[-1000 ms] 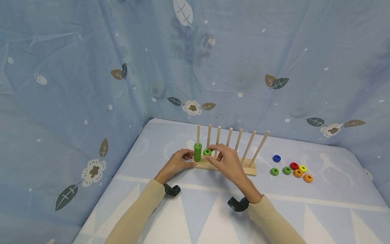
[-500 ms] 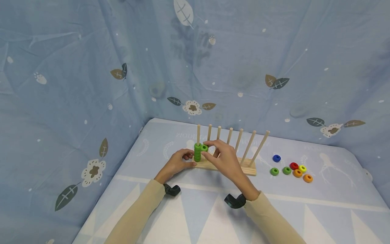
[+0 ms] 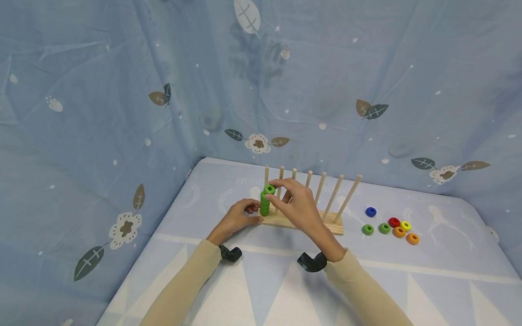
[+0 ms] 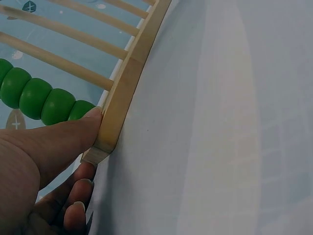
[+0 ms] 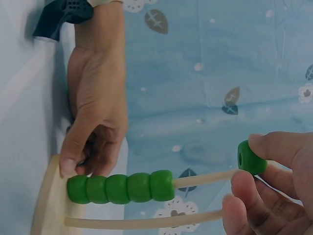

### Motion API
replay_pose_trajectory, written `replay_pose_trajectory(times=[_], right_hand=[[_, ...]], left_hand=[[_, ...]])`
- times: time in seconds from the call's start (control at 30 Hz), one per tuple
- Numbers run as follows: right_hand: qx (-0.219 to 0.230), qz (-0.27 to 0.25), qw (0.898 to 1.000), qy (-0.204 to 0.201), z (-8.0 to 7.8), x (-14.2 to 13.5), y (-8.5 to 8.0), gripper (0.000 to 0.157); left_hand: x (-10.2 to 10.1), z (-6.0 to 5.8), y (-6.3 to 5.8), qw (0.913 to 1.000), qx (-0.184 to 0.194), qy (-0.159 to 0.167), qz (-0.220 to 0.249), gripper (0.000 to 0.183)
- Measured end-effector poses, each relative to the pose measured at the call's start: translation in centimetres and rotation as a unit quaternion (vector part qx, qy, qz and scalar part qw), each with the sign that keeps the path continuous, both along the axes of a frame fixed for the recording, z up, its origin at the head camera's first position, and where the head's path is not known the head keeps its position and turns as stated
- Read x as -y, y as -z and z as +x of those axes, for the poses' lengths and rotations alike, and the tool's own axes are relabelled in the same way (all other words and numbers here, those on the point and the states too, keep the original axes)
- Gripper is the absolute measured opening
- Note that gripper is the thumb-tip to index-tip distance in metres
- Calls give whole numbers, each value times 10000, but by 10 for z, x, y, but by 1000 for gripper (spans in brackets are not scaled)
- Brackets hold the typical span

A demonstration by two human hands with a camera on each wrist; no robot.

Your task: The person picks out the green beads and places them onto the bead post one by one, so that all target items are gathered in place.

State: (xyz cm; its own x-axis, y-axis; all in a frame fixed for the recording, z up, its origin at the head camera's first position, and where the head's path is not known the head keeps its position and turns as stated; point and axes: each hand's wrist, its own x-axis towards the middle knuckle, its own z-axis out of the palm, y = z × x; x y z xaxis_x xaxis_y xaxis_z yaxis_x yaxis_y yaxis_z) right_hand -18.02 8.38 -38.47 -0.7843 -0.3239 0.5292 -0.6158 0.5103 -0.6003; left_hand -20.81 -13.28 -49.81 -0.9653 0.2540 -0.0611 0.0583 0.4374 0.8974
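My right hand (image 3: 299, 206) pinches a green bead (image 5: 252, 157) between thumb and fingers, close to the upper part of the leftmost peg. In the right wrist view that bead is beside the peg's hidden end; whether they touch I cannot tell. Several green beads (image 5: 120, 188) are stacked on this peg, down at the wooden base (image 4: 132, 73) of the peg rack. The left hand (image 3: 236, 217) holds the left end of the base, thumb on the face with the pegs and fingers curled at the end.
Right of the rack lie loose beads: a blue bead (image 3: 370, 212), a red bead (image 3: 393, 222), a yellow bead (image 3: 405, 226), two green ones and two orange ones. The other pegs (image 3: 333, 195) carry no beads. Patterned blue cloth (image 3: 326, 90) rises behind the table.
The right hand has carried the green bead leftward and up, from beside the stack to near the upper part of the leftmost peg. The left hand stays on the base.
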Motion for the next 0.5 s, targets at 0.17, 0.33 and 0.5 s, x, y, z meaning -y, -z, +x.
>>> replay_pose_trajectory(times=[0.17, 0.33, 0.5], right_hand=[[-74, -20, 10000, 5, -2, 1, -6, 31], [-167, -41, 9999, 9, -4, 2, -12, 31], [-177, -138, 9997, -1, -6, 4, -21, 33]], left_hand=[[-1, 0, 0, 10000, -28, -2, -65, 44], [-1, -1, 0, 9999, -25, -2, -114, 44], [0, -2, 2, 9999, -32, 5, -153, 44]])
